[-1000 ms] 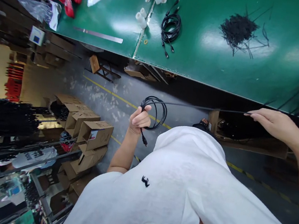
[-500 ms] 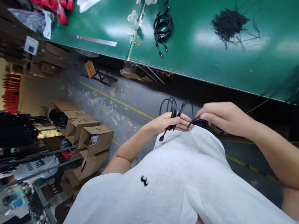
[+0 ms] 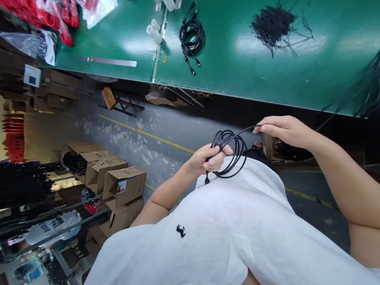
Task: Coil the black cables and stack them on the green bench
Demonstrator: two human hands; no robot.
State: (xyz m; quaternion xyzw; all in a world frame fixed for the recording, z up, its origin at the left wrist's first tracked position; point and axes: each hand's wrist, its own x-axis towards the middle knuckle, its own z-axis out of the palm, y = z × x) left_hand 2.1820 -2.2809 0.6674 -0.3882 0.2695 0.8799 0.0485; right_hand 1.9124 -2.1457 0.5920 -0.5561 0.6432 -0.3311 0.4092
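Black cable (image 3: 236,140), looped: left hand (image 3: 205,158), fingers curled round its loops; right hand (image 3: 278,127), fingertips pinching it. Best kept evenly sized, untwisted.

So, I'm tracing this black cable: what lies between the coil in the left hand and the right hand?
A cable strand spans from the coil to the right hand, visible in the head view.
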